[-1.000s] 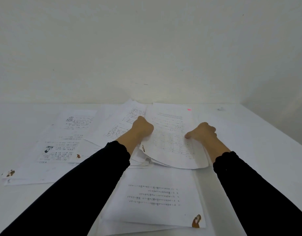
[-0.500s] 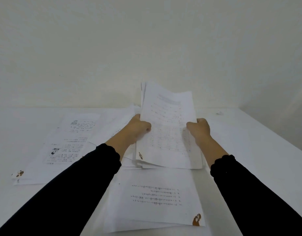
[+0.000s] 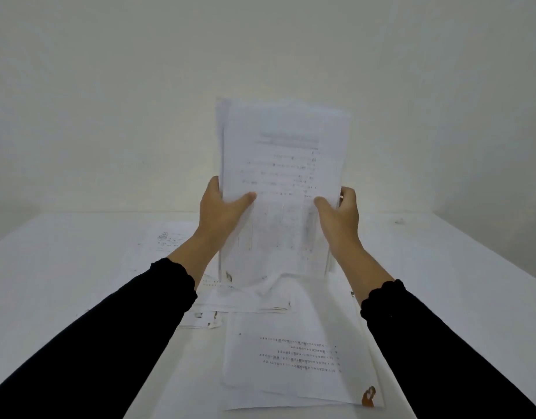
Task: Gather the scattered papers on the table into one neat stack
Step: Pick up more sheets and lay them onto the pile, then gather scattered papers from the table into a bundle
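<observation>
I hold a bundle of printed white sheets (image 3: 283, 176) upright above the white table (image 3: 442, 267). My left hand (image 3: 219, 213) grips its left edge and my right hand (image 3: 339, 216) grips its right edge, thumbs on the front page. The bundle's lower edge hangs just above other sheets (image 3: 248, 297) lying flat. A printed page with a brown mark at its corner (image 3: 297, 358) lies nearest me. Another page (image 3: 167, 240) lies to the left, partly hidden by my left arm.
A plain pale wall stands right behind the table. The table's right edge runs diagonally at the right, with a small speck (image 3: 399, 221) near the far right corner. Bare tabletop lies at the left and right of the papers.
Both hands have lifted the bundle from flat on the table to upright in the air, and the view has tilted with it. The pages below stay in place.
</observation>
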`<move>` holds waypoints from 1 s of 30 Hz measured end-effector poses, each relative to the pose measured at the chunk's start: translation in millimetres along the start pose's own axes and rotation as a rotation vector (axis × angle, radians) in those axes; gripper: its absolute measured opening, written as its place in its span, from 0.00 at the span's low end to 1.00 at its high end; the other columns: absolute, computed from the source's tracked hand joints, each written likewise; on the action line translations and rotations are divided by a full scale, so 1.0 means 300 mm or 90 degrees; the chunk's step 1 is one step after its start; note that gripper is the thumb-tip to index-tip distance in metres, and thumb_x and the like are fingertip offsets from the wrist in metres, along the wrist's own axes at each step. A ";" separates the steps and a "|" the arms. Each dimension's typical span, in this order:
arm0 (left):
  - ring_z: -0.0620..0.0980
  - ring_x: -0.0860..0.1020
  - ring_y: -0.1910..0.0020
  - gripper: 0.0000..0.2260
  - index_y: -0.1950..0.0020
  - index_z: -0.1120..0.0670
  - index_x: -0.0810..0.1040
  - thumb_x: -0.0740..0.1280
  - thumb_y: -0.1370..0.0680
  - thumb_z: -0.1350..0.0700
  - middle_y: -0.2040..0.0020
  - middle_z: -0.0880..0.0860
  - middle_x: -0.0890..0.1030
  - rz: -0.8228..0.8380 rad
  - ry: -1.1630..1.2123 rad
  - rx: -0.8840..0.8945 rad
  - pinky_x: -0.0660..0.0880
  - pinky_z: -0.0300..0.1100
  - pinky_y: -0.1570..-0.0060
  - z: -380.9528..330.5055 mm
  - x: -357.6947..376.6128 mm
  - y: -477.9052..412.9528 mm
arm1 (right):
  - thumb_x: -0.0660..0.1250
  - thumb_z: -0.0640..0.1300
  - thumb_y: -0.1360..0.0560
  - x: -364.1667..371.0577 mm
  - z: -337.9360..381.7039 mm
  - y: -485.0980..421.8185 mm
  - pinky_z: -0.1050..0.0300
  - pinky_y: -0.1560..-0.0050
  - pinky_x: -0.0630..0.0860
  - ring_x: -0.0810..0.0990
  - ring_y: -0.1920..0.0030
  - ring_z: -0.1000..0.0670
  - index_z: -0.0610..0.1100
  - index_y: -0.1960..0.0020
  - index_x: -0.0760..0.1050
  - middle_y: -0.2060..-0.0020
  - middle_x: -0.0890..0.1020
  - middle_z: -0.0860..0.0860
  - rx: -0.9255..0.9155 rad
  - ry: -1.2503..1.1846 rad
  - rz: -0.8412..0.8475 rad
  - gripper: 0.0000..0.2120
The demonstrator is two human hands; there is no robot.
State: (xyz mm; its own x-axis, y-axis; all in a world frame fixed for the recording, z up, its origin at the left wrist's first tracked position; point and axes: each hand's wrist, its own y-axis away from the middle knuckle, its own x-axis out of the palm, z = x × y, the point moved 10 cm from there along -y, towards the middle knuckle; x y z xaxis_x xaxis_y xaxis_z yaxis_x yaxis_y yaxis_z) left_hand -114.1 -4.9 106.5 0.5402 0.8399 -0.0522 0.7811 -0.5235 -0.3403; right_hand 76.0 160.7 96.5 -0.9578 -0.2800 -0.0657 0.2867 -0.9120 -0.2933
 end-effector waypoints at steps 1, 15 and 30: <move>0.42 0.76 0.56 0.18 0.43 0.52 0.68 0.72 0.28 0.53 0.52 0.45 0.75 -0.021 -0.013 -0.015 0.74 0.38 0.55 0.023 -0.020 0.010 | 0.63 0.39 0.25 0.012 -0.028 0.013 0.63 0.65 0.71 0.74 0.63 0.55 0.46 0.46 0.67 0.61 0.74 0.55 0.023 0.010 0.013 0.10; 0.52 0.72 0.56 0.16 0.34 0.61 0.64 0.55 0.22 0.61 0.49 0.53 0.72 -0.122 -0.166 -0.056 0.65 0.36 0.69 -0.003 -0.314 -0.036 | 0.55 0.35 0.24 0.300 0.065 0.149 0.63 0.68 0.67 0.71 0.64 0.55 0.43 0.48 0.68 0.63 0.72 0.55 -0.019 0.133 0.182 0.08; 0.57 0.68 0.53 0.08 0.45 0.60 0.66 0.56 0.23 0.65 0.51 0.58 0.70 -0.025 -0.507 -0.261 0.65 0.47 0.56 0.354 -0.705 0.003 | 0.65 0.34 0.25 0.683 -0.222 0.436 0.49 0.51 0.79 0.81 0.47 0.41 0.32 0.43 0.75 0.45 0.81 0.39 0.223 0.208 0.457 0.12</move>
State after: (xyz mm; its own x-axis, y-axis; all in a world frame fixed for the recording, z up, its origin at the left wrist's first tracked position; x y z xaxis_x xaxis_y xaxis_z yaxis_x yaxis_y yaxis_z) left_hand -260.8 -167.8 17.4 0.2532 0.6287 -0.7353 0.9271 -0.3748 -0.0012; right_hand -84.4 4.0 -18.7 -0.4851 -0.7728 -0.4092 0.7641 -0.6021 0.2314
